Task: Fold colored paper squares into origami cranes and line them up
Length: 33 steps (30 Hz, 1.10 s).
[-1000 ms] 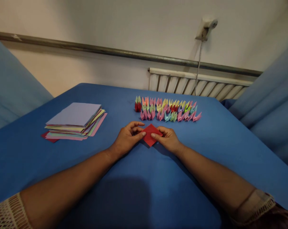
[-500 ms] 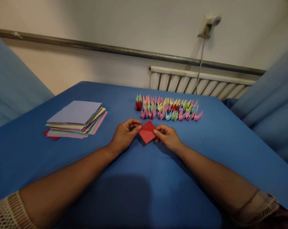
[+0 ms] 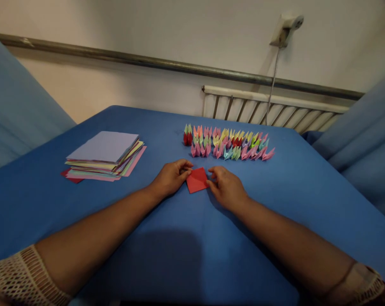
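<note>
A small red folded square of paper (image 3: 198, 180) is between my hands, low over the blue cloth. My left hand (image 3: 172, 177) pinches its left corner between thumb and fingers. At the paper's right edge is my right hand (image 3: 228, 188), thumb and fingers parted; the thumb tip is at the corner, and whether it touches cannot be made out. Just beyond stand rows of small folded paper figures (image 3: 237, 142) in pink, yellow, green, red and blue.
On the left lies a stack of coloured paper sheets (image 3: 105, 146), pale lilac on top, with a red piece of paper (image 3: 74, 180) poking out below. The blue-covered table (image 3: 167, 123) backs onto a wall with a metal rail (image 3: 154, 62) and a radiator (image 3: 259, 97). Blue curtains (image 3: 370, 140) hang at both sides.
The red paper has turned from a diamond position to a squarer one. My right hand's fingers have loosened from its right corner and spread; my left hand keeps its pinch.
</note>
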Tool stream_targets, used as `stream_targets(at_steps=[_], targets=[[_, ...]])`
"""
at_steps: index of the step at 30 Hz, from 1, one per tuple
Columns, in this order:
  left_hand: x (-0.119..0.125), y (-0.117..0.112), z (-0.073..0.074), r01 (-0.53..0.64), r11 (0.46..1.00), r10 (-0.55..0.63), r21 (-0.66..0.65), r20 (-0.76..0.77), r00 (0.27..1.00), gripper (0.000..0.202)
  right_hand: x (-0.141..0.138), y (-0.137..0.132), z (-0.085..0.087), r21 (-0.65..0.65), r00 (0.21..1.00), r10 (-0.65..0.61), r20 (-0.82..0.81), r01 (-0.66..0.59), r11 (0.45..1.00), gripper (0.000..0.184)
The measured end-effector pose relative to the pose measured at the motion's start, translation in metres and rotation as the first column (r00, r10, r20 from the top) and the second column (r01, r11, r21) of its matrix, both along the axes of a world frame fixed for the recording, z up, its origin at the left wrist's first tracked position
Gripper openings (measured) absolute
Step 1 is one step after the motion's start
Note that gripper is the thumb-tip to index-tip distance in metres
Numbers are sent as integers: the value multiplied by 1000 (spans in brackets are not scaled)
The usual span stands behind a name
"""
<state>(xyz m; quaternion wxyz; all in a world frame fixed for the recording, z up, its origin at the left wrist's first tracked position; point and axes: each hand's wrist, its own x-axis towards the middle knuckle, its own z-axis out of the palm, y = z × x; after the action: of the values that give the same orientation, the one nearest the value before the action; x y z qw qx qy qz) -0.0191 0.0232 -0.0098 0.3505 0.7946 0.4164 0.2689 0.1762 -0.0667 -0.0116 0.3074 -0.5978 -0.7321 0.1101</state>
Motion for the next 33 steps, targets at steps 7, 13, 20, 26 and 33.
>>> stream_targets(at_steps=[7, 13, 20, 26, 33], targets=[[-5, 4, 4, 80, 987, -68, 140, -89, 994, 27, -4, 0, -3, 8, 962, 270, 45, -270, 963, 23], [-18, -5, 25, 443, 860, -372, 253, -284, 884, 34, 0, 6, -8, -61, 973, 232, -10, -232, 971, 26], [-15, -15, 24, 469, 854, -401, 226, -289, 869, 31, -1, 8, -9, -82, 983, 169, -73, -174, 981, 20], [-12, -10, 18, 396, 895, -333, 204, -286, 899, 13, -1, 8, -9, -62, 981, 174, -91, -180, 982, 11], [-13, -5, 12, 299, 940, -246, 166, -281, 928, 16, 1, 11, -12, -44, 984, 141, -112, -146, 988, 8]])
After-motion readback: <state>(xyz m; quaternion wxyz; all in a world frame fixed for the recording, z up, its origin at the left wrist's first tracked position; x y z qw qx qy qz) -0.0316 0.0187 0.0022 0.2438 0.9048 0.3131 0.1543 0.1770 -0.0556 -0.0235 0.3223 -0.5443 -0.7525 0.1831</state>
